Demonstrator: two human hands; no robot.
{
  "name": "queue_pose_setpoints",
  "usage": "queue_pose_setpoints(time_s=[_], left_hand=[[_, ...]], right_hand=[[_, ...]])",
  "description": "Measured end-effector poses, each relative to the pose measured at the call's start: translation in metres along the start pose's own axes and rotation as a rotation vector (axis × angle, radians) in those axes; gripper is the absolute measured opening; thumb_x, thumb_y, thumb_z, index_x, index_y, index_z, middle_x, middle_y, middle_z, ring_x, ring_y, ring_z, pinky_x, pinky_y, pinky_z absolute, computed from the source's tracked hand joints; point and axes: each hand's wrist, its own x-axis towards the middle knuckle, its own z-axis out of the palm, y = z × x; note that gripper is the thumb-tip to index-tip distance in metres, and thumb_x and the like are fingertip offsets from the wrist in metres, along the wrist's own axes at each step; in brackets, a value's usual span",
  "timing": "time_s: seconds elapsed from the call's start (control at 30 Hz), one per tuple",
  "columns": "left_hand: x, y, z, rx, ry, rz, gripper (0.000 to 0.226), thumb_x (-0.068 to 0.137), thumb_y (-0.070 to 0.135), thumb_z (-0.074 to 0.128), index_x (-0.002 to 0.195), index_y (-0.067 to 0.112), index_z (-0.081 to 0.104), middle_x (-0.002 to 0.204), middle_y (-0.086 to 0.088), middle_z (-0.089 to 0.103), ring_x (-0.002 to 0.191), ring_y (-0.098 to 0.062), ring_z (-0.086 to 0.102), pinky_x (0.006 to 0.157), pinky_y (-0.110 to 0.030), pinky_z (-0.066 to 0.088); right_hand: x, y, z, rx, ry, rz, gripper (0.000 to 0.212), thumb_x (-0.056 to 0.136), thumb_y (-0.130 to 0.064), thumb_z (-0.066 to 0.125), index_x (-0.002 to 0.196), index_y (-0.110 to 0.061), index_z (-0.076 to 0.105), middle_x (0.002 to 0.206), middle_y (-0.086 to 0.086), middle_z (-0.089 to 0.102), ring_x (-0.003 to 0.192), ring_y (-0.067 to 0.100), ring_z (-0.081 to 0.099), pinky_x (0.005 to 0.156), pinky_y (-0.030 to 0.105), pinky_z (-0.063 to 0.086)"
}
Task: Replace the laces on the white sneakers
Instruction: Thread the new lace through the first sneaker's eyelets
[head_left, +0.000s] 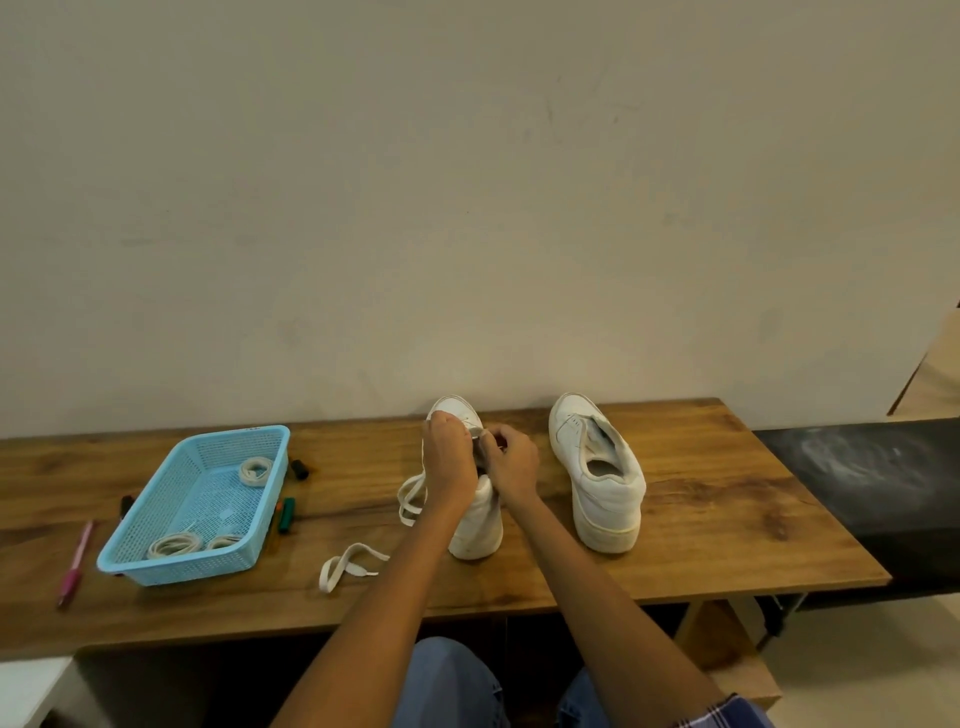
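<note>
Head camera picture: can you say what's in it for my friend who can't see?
Two hands, left hand and right hand, pinch a white lace at a white sneaker on a wooden table. Another sneaker stands right of it; a blue basket holding rolled laces sits left.

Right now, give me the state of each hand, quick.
Left hand: fingers curled on the lace at the sneaker eyelets.
Right hand: pinching the same lace.

Wooden table (701, 499): sneakers (597, 478), basket (156, 566)
</note>
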Motion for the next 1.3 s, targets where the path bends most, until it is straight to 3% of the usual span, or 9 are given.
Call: queue_pose_setpoints(time_s=[0.37, 0.5, 0.63, 0.8, 0.97, 1.03, 1.1, 1.23, 1.3], left_hand=[[0.003, -0.001, 0.003, -0.003, -0.001, 0.047, 0.019, 0.093, 0.007, 0.051, 0.089, -0.003, 0.067, 0.107, -0.011, 0.059, 0.103, -0.018, 0.048, 0.077, -0.018, 0.035], [0.002, -0.003, 0.005, -0.052, 0.034, 0.05, 0.021, 0.092, 0.007, 0.053, 0.077, -0.002, 0.066, 0.097, -0.01, 0.059, 0.092, -0.018, 0.049, 0.07, -0.016, 0.034], [-0.002, 0.001, 0.002, -0.084, 0.057, 0.028, 0.027, 0.091, 0.0, 0.049, 0.066, 0.006, 0.059, 0.087, -0.004, 0.051, 0.079, -0.012, 0.044, 0.059, -0.011, 0.035], [-0.002, -0.001, 0.002, -0.128, 0.057, -0.012, 0.023, 0.088, 0.002, 0.057, 0.067, 0.002, 0.064, 0.085, -0.011, 0.063, 0.073, -0.012, 0.048, 0.057, -0.01, 0.034], [-0.004, -0.001, 0.002, -0.159, 0.075, -0.023, 0.017, 0.086, 0.002, 0.062, 0.07, 0.001, 0.066, 0.085, -0.013, 0.064, 0.074, -0.013, 0.051, 0.07, -0.021, 0.049], [-0.005, -0.001, 0.001, -0.195, 0.108, -0.03, 0.003, 0.081, 0.0, 0.067, 0.079, 0.003, 0.066, 0.094, -0.012, 0.061, 0.085, -0.017, 0.053, 0.081, -0.027, 0.05], [-0.007, -0.002, 0.001, -0.209, 0.152, -0.05, 0.027, 0.073, -0.001, 0.074, 0.098, 0.006, 0.063, 0.109, -0.01, 0.055, 0.104, -0.022, 0.05, 0.09, -0.029, 0.046], [-0.008, -0.002, 0.001, -0.179, 0.176, -0.114, 0.051, 0.068, 0.008, 0.08, 0.114, 0.012, 0.057, 0.125, -0.009, 0.049, 0.119, -0.027, 0.042, 0.096, -0.041, 0.043], [-0.007, -0.002, 0.002, -0.174, 0.164, -0.121, 0.052, 0.069, 0.009, 0.079, 0.116, 0.013, 0.056, 0.127, -0.009, 0.048, 0.12, -0.027, 0.041, 0.097, -0.041, 0.042]], right_hand=[[0.003, 0.006, 0.001, -0.013, 0.002, -0.017, 0.018, 0.091, -0.018, 0.056, 0.084, -0.009, 0.069, 0.079, 0.001, 0.068, 0.071, 0.01, 0.057, 0.067, 0.022, 0.044], [0.002, 0.006, 0.0, -0.024, -0.021, -0.029, 0.016, 0.092, -0.021, 0.057, 0.089, -0.011, 0.069, 0.084, 0.0, 0.069, 0.075, 0.01, 0.059, 0.065, 0.013, 0.043], [0.004, 0.005, -0.004, 0.044, -0.069, -0.017, 0.019, 0.093, -0.025, 0.057, 0.087, -0.011, 0.068, 0.08, -0.001, 0.067, 0.075, 0.011, 0.061, 0.067, 0.019, 0.048], [0.024, -0.004, -0.013, 0.114, -0.231, 0.161, 0.016, 0.09, -0.021, 0.062, 0.086, -0.006, 0.067, 0.084, 0.007, 0.067, 0.081, 0.018, 0.062, 0.075, 0.031, 0.054], [0.032, -0.008, -0.019, 0.176, -0.347, 0.308, 0.018, 0.093, -0.014, 0.057, 0.076, -0.012, 0.062, 0.08, 0.007, 0.062, 0.071, 0.012, 0.055, 0.064, 0.023, 0.049], [0.035, -0.008, -0.013, 0.047, -0.318, 0.251, 0.023, 0.094, -0.011, 0.051, 0.073, -0.011, 0.059, 0.073, 0.004, 0.057, 0.07, 0.014, 0.051, 0.068, 0.034, 0.048], [0.041, -0.012, -0.013, 0.049, -0.226, 0.294, 0.024, 0.095, -0.01, 0.043, 0.074, -0.01, 0.055, 0.073, 0.004, 0.055, 0.072, 0.017, 0.051, 0.072, 0.039, 0.048], [0.067, -0.044, -0.047, 0.835, 0.207, 0.525, 0.028, 0.101, -0.009, 0.026, 0.078, -0.011, 0.041, 0.07, 0.008, 0.046, 0.053, 0.016, 0.048, 0.057, 0.031, 0.048], [0.077, -0.051, -0.062, 0.892, 0.31, 0.492, 0.026, 0.099, -0.01, 0.023, 0.079, -0.016, 0.037, 0.067, 0.006, 0.041, 0.042, 0.012, 0.037, 0.041, 0.023, 0.037]])
